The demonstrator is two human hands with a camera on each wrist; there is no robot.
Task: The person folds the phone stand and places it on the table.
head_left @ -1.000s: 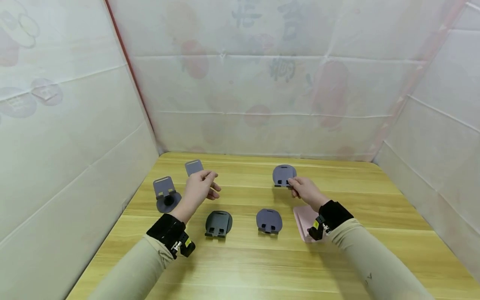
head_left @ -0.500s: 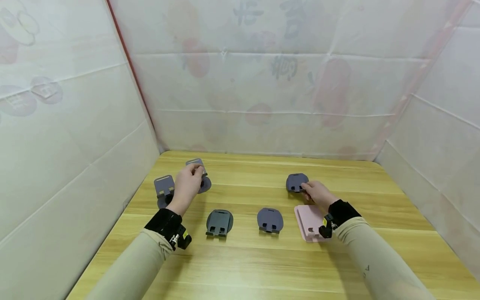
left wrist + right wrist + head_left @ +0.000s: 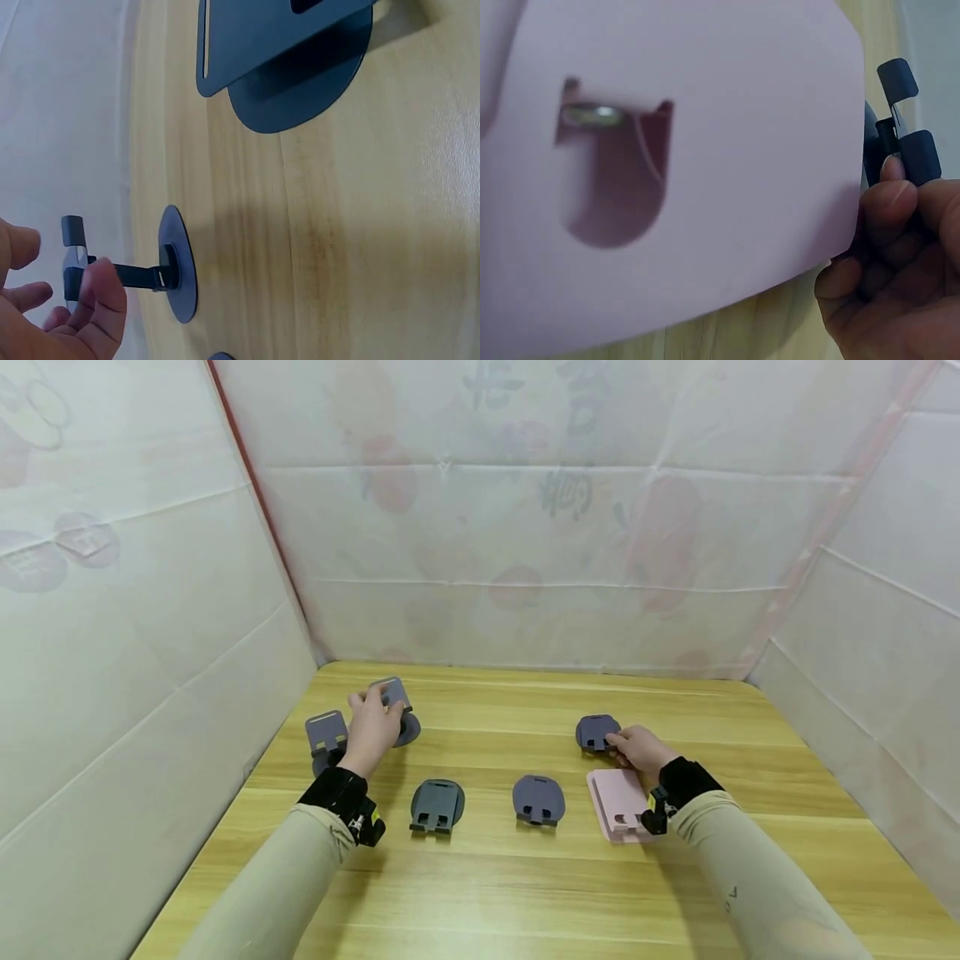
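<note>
My left hand (image 3: 372, 724) pinches the top edge of an upright grey stand (image 3: 395, 703) at the far left of the table (image 3: 480, 893); the left wrist view shows fingertips (image 3: 101, 289) closed on the thin plate (image 3: 73, 255) while its round base (image 3: 178, 274) sits on the wood. My right hand (image 3: 637, 747) curls round the near edge of a folded dark stand (image 3: 597, 732) lying flat at the right, just behind the pink stand (image 3: 619, 802), and the right wrist view shows a fingertip (image 3: 892, 196) on its small prongs (image 3: 906, 120). The risk on the left, as I judge it, is leverage: I grip high on a plate joined to the base by a narrow arm, so a sideways pull could tip the base or swing it into the second upright stand (image 3: 327, 739) just beside it. On the right the grip is only at the rim, and a slip could send the piece sliding, or my wrist could nudge the pink stand, which it overhangs closely. The two folded stands (image 3: 437, 805) (image 3: 537, 799) in the middle lie well apart from both hands, so I judge them safe. The head view shows neither grip closely, so I lean on the wrist views there.
</note>
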